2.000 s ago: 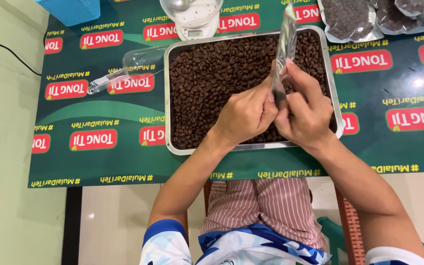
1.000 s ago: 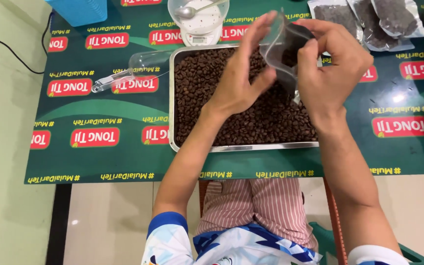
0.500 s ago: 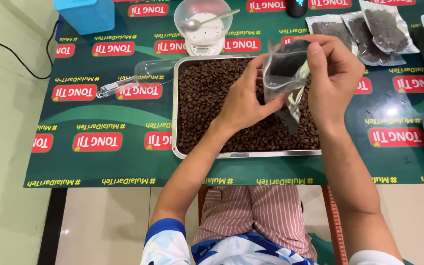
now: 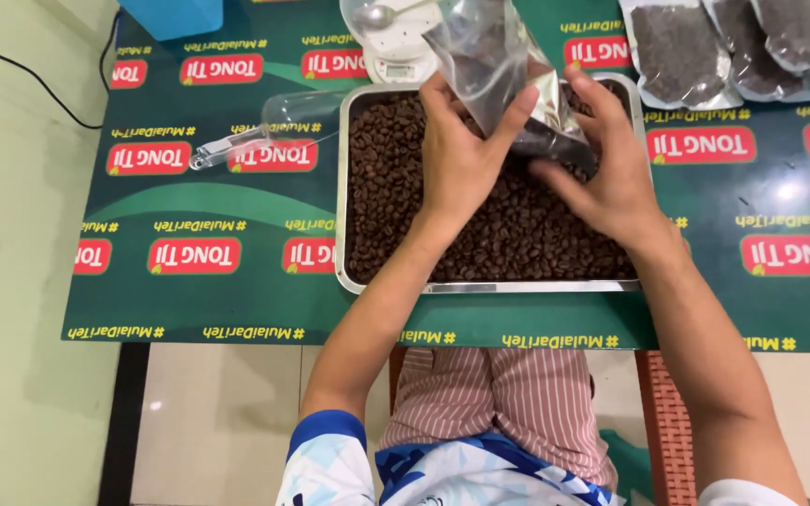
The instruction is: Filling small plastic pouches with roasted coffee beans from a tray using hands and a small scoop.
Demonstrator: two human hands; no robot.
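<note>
A: What lies far left?

B: A black cable (image 4: 35, 80) on the pale floor, then a blue box (image 4: 169, 14) at the table's back edge and a clear scoop (image 4: 269, 126) lying on the green printed cloth (image 4: 189, 300).

A: And the hands?

B: The left hand (image 4: 461, 164) grips the pouch (image 4: 508, 80) at its left side, thumb and fingers closed on the film. The right hand (image 4: 602, 173) cups its lower end, fingers curled around it. The pouch is tilted over the tray (image 4: 480, 287), low end right at the beans (image 4: 517, 234).

A: How would it handle?

B: I judge it light, thin and slick, with crinkly film that buckles easily. Best taken by the side edges near the mouth, with the base supported once beans weigh it down.

A: What else is there?

B: A small scale (image 4: 396, 61) with a bowl and spoon (image 4: 382, 14) sits behind the tray. To the right, filled bags (image 4: 733, 47) lie flat on the cloth. The table is smooth and level; tiled floor shows below, and a woven chair (image 4: 663, 422) by the striped lap.
</note>
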